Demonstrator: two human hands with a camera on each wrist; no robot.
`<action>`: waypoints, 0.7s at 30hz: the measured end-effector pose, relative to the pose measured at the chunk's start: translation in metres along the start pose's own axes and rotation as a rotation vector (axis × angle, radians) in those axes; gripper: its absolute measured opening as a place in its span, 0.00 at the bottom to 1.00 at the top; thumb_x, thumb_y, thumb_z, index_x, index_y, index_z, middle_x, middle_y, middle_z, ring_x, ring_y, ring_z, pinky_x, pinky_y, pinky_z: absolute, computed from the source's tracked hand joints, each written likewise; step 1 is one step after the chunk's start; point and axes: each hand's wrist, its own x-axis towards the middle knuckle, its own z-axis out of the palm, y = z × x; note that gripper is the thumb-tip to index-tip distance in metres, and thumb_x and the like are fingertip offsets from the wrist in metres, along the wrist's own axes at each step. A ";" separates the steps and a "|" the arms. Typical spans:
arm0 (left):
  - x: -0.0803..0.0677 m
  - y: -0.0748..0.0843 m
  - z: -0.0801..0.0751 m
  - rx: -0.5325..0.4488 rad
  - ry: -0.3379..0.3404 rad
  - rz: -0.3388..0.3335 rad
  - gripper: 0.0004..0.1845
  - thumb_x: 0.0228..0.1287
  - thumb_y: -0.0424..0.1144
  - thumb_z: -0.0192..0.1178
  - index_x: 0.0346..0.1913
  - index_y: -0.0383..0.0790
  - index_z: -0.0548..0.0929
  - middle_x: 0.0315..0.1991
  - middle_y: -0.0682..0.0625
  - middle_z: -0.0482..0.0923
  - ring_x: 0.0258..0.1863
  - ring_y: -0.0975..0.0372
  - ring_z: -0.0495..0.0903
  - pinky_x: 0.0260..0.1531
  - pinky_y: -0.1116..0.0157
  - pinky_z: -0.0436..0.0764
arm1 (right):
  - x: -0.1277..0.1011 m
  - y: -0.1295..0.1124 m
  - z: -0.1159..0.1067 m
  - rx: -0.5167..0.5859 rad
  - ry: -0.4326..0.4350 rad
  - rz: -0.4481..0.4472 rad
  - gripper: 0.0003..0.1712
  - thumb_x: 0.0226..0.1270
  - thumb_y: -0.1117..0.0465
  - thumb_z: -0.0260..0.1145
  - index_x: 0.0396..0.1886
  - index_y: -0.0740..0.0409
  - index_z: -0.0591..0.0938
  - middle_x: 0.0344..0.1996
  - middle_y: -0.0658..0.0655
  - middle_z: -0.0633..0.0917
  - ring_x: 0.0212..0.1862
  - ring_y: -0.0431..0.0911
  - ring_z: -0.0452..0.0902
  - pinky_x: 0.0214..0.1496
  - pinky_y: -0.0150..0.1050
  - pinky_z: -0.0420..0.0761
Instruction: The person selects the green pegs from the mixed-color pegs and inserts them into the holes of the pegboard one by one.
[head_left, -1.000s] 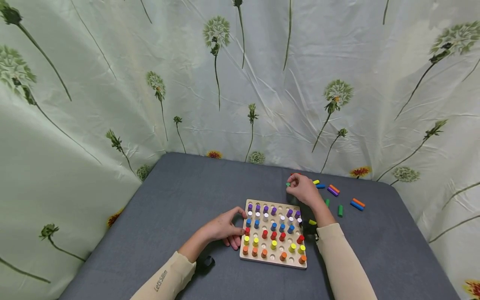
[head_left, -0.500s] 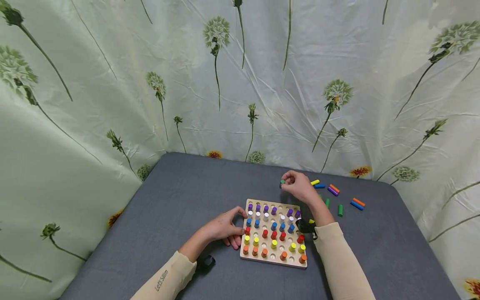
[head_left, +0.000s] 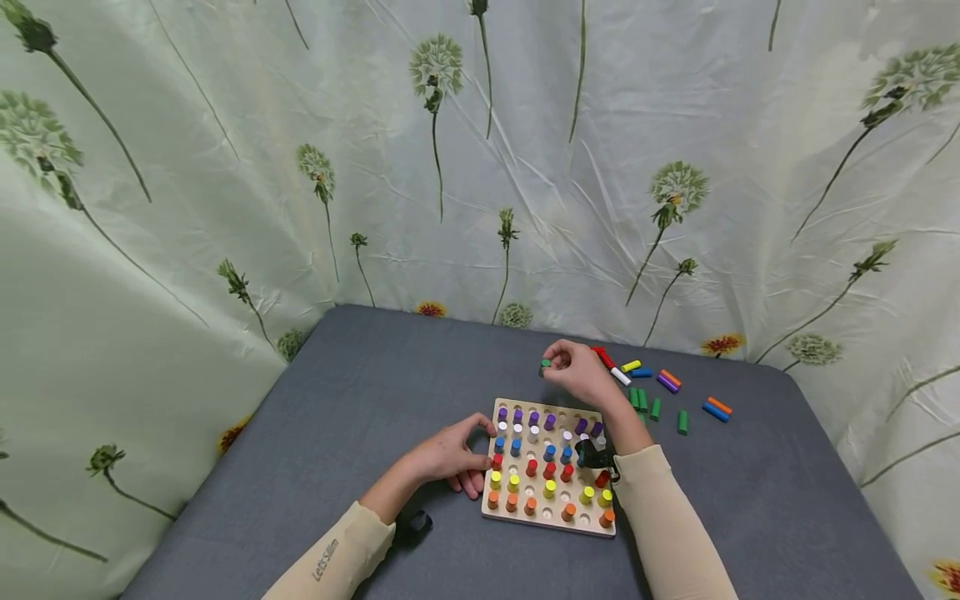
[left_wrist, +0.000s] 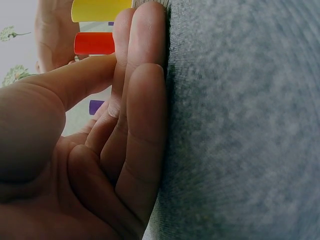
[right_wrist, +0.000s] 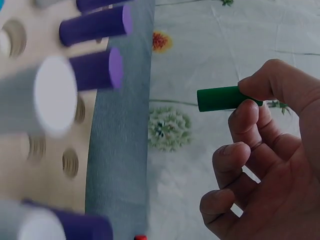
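Observation:
A square wooden pegboard [head_left: 551, 527] lies on the grey table, with rows of purple, white, blue, red, yellow and orange pegs standing in it. My right hand [head_left: 577, 372] hovers just beyond the board's far edge and pinches a green peg [head_left: 545, 364] [right_wrist: 218, 98] between thumb and forefinger. My left hand [head_left: 453, 454] rests on the table against the board's left edge, thumb and fingers touching its side [left_wrist: 140, 75]. In the right wrist view purple pegs [right_wrist: 95, 25] and a white peg [right_wrist: 54, 95] stand below the held peg.
Loose pegs lie on the table right of the board: red [head_left: 602, 356], white [head_left: 620, 377], yellow [head_left: 631, 366], several green [head_left: 656, 408], purple and orange [head_left: 667, 380], blue and orange [head_left: 716, 408]. A dandelion-print curtain [head_left: 480, 167] surrounds the table. A dark object [head_left: 412, 525] lies by my left forearm.
My right hand has carried the green peg leftward along the board's far edge. The loose red, white and green pegs it covered now show. The left hand has stayed put.

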 end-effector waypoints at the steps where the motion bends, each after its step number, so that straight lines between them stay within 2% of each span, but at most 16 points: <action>1: 0.000 0.000 0.000 0.001 0.001 -0.001 0.20 0.75 0.39 0.67 0.62 0.53 0.72 0.21 0.47 0.87 0.17 0.63 0.85 0.15 0.68 0.76 | 0.000 -0.002 0.002 0.007 -0.006 -0.001 0.12 0.68 0.64 0.67 0.49 0.61 0.82 0.35 0.55 0.83 0.36 0.47 0.77 0.42 0.41 0.76; 8: -0.001 0.000 -0.001 -0.005 -0.001 0.002 0.20 0.75 0.40 0.66 0.62 0.53 0.72 0.21 0.46 0.88 0.17 0.63 0.86 0.15 0.68 0.76 | 0.003 -0.012 0.016 0.022 -0.031 -0.008 0.11 0.68 0.64 0.67 0.49 0.60 0.82 0.34 0.54 0.83 0.35 0.47 0.76 0.43 0.41 0.76; 21: 0.001 -0.002 -0.001 0.002 -0.006 0.025 0.18 0.75 0.39 0.65 0.62 0.52 0.72 0.21 0.45 0.88 0.17 0.62 0.86 0.15 0.68 0.77 | 0.003 -0.017 0.041 0.049 -0.127 -0.013 0.09 0.69 0.65 0.66 0.47 0.61 0.82 0.33 0.54 0.84 0.31 0.45 0.74 0.37 0.39 0.73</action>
